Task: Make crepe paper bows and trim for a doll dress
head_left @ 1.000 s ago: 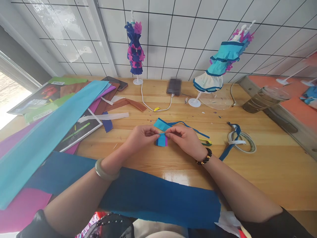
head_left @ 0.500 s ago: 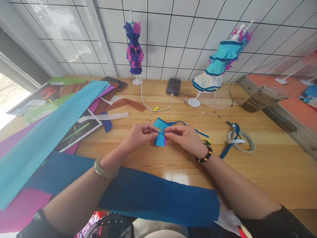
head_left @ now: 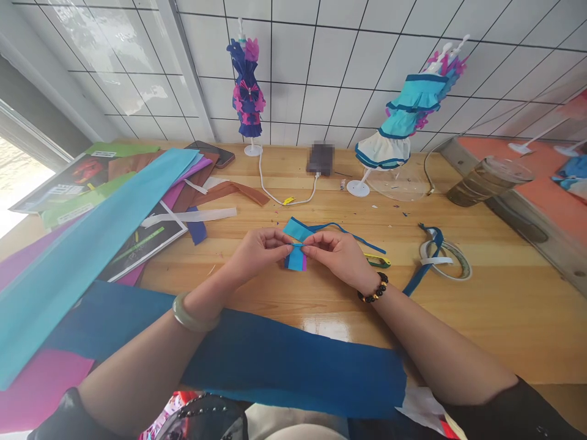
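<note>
Both my hands meet over the middle of the table, pinching a narrow folded strip of light blue crepe paper (head_left: 297, 245) between the fingertips. My left hand (head_left: 262, 247) grips its left end with thumb and forefinger. At the right end, my right hand (head_left: 338, 253) is closed the same way, a short gap away. Just beyond the fingertips lies a light blue crepe paper piece (head_left: 297, 227) with dark blue trim. Small light blue and purple pieces (head_left: 295, 263) show under the strip. Beside my right hand are a thin dark blue paper strip (head_left: 367, 242) and a yellow-and-green tool (head_left: 378, 261).
A wide dark blue crepe sheet (head_left: 293, 360) lies under my forearms. Long coloured sheets (head_left: 114, 226) and magazines fill the left. Tape rolls (head_left: 458, 263) sit right, near a lidded cup (head_left: 488, 181). Two dressed stands (head_left: 250, 91) (head_left: 408, 122) stand along the tiled wall.
My right wrist has shifted slightly left and down, so more of the yellow-and-green tool shows. Both hands keep their pinch on the strip.
</note>
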Motion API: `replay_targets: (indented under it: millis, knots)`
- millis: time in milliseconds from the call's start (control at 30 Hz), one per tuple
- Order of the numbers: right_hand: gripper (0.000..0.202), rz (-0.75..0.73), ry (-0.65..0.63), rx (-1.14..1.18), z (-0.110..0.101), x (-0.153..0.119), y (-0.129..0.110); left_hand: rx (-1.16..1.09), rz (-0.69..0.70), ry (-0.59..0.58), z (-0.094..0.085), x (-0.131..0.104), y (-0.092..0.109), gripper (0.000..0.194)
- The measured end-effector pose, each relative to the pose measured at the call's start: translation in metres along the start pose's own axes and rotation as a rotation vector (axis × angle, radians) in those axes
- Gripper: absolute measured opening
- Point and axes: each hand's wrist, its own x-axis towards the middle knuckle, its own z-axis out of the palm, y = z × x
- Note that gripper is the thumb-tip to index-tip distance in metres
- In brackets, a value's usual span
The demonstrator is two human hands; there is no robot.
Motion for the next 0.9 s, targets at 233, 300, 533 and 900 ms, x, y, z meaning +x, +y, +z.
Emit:
replay_targets:
  millis: [233,300,533,900]
  knots:
    - [0.020,0.021,-0.011,0.004,-0.0012,0.0003,0.0001,-0.020,0.013,-0.030,-0.0039,0.0005,-0.0048,0.024]
    - [0.021,0.019,-0.021,0.044,-0.0004,0.0002,0.0018,-0.026,0.001,-0.015,-0.0036,0.0004,-0.0040,0.023]
    - [0.020,0.080,-0.051,0.184,0.0015,-0.0004,0.0011,-0.062,-0.023,-0.007,-0.0027,0.0006,-0.0027,0.027]
    - [0.013,-0.014,0.009,0.025,-0.0015,0.0004,0.0009,-0.125,-0.009,-0.018,-0.0040,0.0011,-0.0049,0.024]
